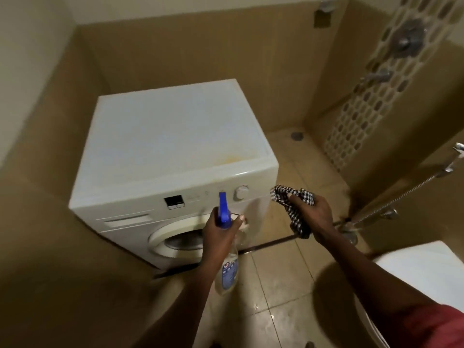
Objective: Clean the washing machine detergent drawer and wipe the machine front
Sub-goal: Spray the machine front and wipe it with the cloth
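The detergent drawer (128, 219) sat closed in the front panel of the washing machine (170, 136), well to the left of the left hand (221, 234). It looked like a light, stiff plastic tray, probably best hooked by its front edge and drawn straight out. The left hand was wrapped round the neck of a clear spray bottle (227, 270), its blue nozzle pointing at the panel just ahead and the round door (175, 237) just left of the knuckles. The bottle seemed light but might be slippery if wet. The program dial (241, 192) stood just past the nozzle. Well apart to the right, the right hand (311, 217) clutched a bunched checked cloth (283, 197), soft and limp, its tail hanging below the fist. A white toilet (421, 267) lay below and right of that hand.
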